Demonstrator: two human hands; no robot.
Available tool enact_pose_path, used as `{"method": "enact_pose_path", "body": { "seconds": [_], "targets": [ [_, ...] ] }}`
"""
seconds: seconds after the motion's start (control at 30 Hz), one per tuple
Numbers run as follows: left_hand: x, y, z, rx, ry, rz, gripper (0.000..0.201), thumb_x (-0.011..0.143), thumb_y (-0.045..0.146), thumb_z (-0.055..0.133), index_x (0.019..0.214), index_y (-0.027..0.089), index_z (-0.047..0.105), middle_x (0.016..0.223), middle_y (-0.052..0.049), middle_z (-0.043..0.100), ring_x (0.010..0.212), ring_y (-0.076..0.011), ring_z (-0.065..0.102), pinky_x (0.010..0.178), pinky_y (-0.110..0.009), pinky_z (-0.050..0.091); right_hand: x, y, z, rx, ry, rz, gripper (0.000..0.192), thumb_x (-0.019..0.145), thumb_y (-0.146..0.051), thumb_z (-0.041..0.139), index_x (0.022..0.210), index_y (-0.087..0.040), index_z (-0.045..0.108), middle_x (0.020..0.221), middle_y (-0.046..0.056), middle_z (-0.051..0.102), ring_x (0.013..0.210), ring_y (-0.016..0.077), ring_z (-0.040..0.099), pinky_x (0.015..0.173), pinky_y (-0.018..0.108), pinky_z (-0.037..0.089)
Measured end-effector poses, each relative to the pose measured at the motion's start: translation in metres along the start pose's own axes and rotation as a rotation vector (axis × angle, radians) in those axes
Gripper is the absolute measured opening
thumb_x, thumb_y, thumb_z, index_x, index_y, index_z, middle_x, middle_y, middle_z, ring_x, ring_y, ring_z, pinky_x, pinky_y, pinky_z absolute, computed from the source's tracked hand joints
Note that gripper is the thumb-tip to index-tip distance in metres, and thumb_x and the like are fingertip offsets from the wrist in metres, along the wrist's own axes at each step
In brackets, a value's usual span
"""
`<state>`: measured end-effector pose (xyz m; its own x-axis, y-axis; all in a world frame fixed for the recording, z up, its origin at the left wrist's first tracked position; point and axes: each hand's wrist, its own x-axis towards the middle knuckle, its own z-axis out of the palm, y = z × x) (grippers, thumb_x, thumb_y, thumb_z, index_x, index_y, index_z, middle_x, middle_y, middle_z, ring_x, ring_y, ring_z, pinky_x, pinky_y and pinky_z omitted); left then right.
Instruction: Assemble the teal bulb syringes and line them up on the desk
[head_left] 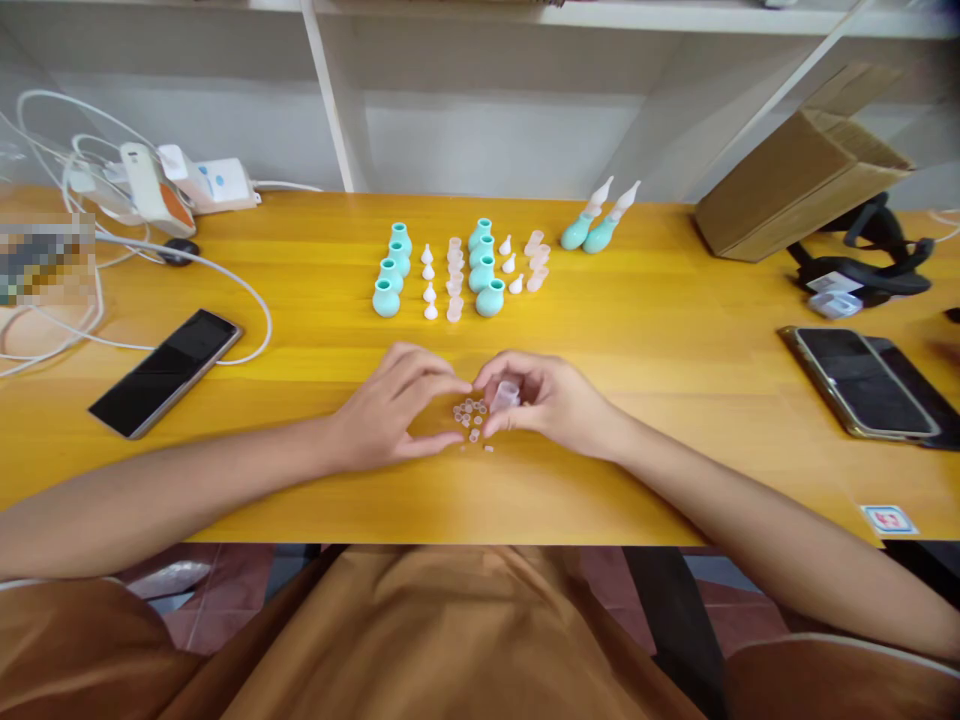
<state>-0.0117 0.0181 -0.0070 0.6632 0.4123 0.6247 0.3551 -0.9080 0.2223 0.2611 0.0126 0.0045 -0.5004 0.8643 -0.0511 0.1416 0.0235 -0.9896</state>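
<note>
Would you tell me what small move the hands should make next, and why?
Probably the left hand should pick one small clear ring from the pile: its fingertips already touch there, and the right hand holds a clear cap beside it.

Both forearms are bare; short brown sleeves edged with a thin white band show at the frame's lower corners, above a brown garment.

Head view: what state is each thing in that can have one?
Right hand: holding a clear cap.
Left hand: fingers at the small clear rings.
Teal bulbs: upright, in rows.
Left phone: screen dark.
Right phone: screen dark.
Cardboard box: tilted.
</note>
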Motion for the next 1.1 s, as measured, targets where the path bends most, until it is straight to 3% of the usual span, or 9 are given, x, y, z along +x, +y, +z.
{"method": "enact_pose_path", "body": {
  "seconds": [0.13, 0.33, 0.47, 0.6, 0.73, 0.83, 0.97, 1.1],
  "targets": [
    [-0.003, 0.005, -0.001, 0.054, 0.008, 0.217, 0.053, 0.104, 0.047, 0.076, 0.148, 0.023, 0.058, 0.108, -0.007, 0.075, 0.101, -0.0213, 0.07, 0.094, -0.035, 0.056, -0.009, -0.001, 0.027, 0.152, -0.112, 0.048, 0.06, 0.065, -0.048, 0.106, 0.102, -0.02, 0.068, 0.081, -0.003, 0.071, 0.072, 0.0146, 0.063, 0.071, 0.03, 0.055],
    [0.0, 0.004, 0.0, -0.016, -0.038, 0.226, 0.038, 0.105, 0.044, 0.074, 0.134, 0.02, 0.066, 0.101, -0.006, 0.076, 0.095, -0.0209, 0.068, 0.092, -0.035, 0.058, -0.012, 0.004, 0.04, 0.065, -0.089, 0.026, 0.065, 0.067, -0.056, 0.104, 0.107, -0.02, 0.068, 0.085, -0.002, 0.072, 0.071, 0.0142, 0.061, 0.065, 0.028, 0.05],
    [0.002, 0.005, 0.002, -0.052, -0.001, 0.217, 0.038, 0.1, 0.037, 0.082, 0.13, 0.02, 0.066, 0.1, -0.006, 0.076, 0.093, -0.021, 0.071, 0.088, -0.035, 0.059, -0.012, -0.009, 0.026, -0.104, -0.099, -0.087, 0.062, 0.077, -0.061, 0.097, 0.116, -0.021, 0.069, 0.092, 0.001, 0.074, 0.07, 0.0144, 0.061, 0.064, 0.028, 0.049],
    [0.004, 0.004, 0.002, -0.118, 0.016, 0.142, 0.039, 0.095, 0.034, 0.084, 0.128, 0.023, 0.065, 0.101, -0.006, 0.075, 0.09, -0.0211, 0.072, 0.083, -0.035, 0.06, -0.009, -0.022, -0.012, -0.505, -0.05, -0.274, 0.026, 0.107, -0.044, 0.068, 0.101, -0.02, 0.072, 0.094, 0.005, 0.071, 0.074, 0.0155, 0.062, 0.071, 0.029, 0.049],
    [0.006, 0.003, -0.001, -0.197, -0.015, 0.03, 0.037, 0.094, 0.033, 0.084, 0.124, 0.021, 0.067, 0.102, -0.008, 0.075, 0.091, -0.0204, 0.072, 0.085, -0.035, 0.06, -0.004, -0.016, -0.039, -0.645, -0.181, -0.269, 0.01, 0.103, -0.028, 0.067, 0.098, -0.02, 0.072, 0.087, 0.002, 0.069, 0.069, 0.0144, 0.061, 0.067, 0.028, 0.048],
    [0.007, 0.003, -0.003, -0.202, -0.029, -0.013, 0.034, 0.095, 0.031, 0.083, 0.123, 0.022, 0.067, 0.101, -0.006, 0.076, 0.088, -0.0191, 0.071, 0.085, -0.034, 0.059, -0.002, -0.004, -0.037, -0.698, -0.185, -0.292, 0.007, 0.099, -0.025, 0.071, 0.104, -0.021, 0.072, 0.089, 0.002, 0.067, 0.07, 0.0153, 0.061, 0.067, 0.029, 0.049],
    [0.007, 0.003, -0.003, -0.181, -0.06, -0.061, 0.027, 0.097, 0.029, 0.079, 0.121, 0.023, 0.068, 0.101, -0.006, 0.078, 0.089, -0.0197, 0.072, 0.087, -0.036, 0.058, 0.0, 0.007, -0.023, -0.726, -0.087, -0.378, 0.015, 0.1, -0.03, 0.074, 0.113, -0.022, 0.072, 0.094, 0.004, 0.064, 0.074, 0.0165, 0.06, 0.069, 0.03, 0.05],
    [0.006, 0.002, -0.002, -0.187, -0.079, -0.104, 0.026, 0.097, 0.03, 0.077, 0.121, 0.023, 0.068, 0.106, -0.008, 0.079, 0.094, -0.0213, 0.073, 0.09, -0.038, 0.057, 0.001, 0.01, -0.013, -0.763, -0.06, -0.338, 0.017, 0.097, -0.027, 0.077, 0.113, -0.02, 0.073, 0.101, 0.005, 0.064, 0.069, 0.0133, 0.058, 0.067, 0.03, 0.048]
  ]
}}
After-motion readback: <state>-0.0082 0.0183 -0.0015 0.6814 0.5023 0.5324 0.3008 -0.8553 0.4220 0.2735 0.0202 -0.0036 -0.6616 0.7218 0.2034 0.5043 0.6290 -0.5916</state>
